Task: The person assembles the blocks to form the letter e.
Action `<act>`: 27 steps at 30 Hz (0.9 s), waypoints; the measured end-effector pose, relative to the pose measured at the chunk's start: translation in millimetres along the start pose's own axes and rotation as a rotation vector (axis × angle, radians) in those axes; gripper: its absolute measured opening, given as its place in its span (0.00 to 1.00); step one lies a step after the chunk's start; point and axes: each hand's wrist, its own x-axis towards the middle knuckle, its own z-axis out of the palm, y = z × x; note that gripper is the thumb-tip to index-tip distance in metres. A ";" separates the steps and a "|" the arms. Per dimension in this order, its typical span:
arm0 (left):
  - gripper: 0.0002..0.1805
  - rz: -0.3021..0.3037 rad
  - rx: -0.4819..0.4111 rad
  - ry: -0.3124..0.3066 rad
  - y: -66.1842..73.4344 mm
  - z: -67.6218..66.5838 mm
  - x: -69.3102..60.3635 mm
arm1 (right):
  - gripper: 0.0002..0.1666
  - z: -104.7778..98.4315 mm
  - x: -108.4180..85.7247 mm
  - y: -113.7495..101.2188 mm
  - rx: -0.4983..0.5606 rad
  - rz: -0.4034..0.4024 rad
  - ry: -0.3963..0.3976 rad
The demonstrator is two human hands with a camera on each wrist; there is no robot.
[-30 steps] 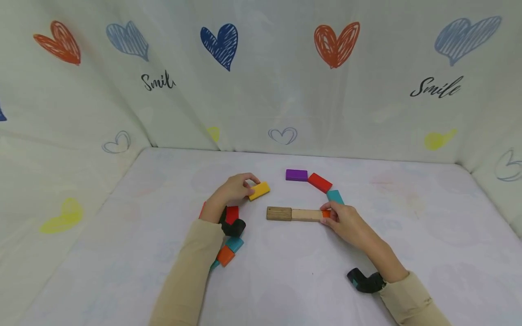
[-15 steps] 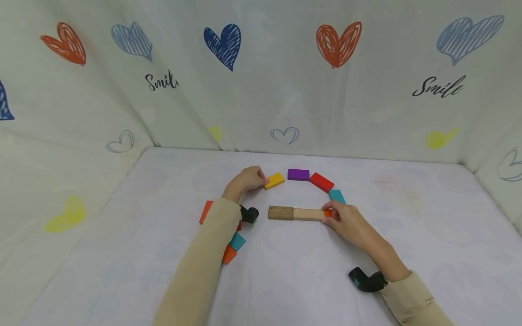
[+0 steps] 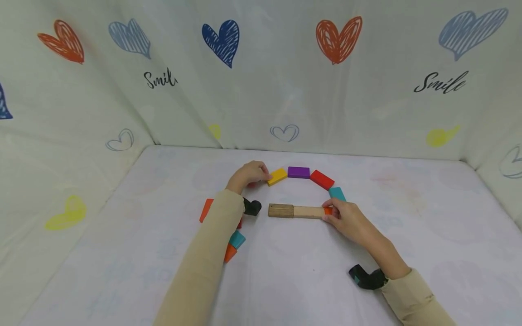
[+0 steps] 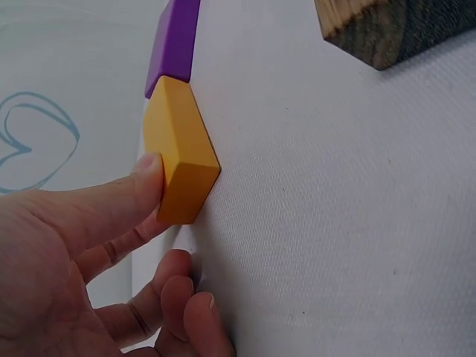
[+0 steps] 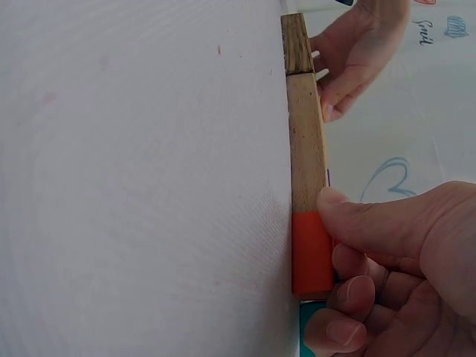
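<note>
My left hand pinches the near end of a yellow block between thumb and fingers. The block's far end meets a purple block in both the head and left wrist views. From there a red block and a teal block curve round to the right. Below this arc, my right hand grips an orange block with thumb and fingertips. It lies in line with a light wooden block and a dark-grained wooden block. Part of the orange block is hidden by fingers in the head view.
Beside and partly under the left sleeve lie more blocks, including an orange-red block, a teal block and an orange block. A white cloth covers the table, with a patterned cloth wall behind.
My left hand has carried the yellow block away from me and to the right, up to the purple block's left end. The right hand has kept its place on the orange block.
</note>
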 end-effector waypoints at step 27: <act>0.12 -0.027 -0.115 0.056 2.0 4.7 10.0 | 0.19 -1.6 -0.9 -1.7 0.018 0.003 -0.006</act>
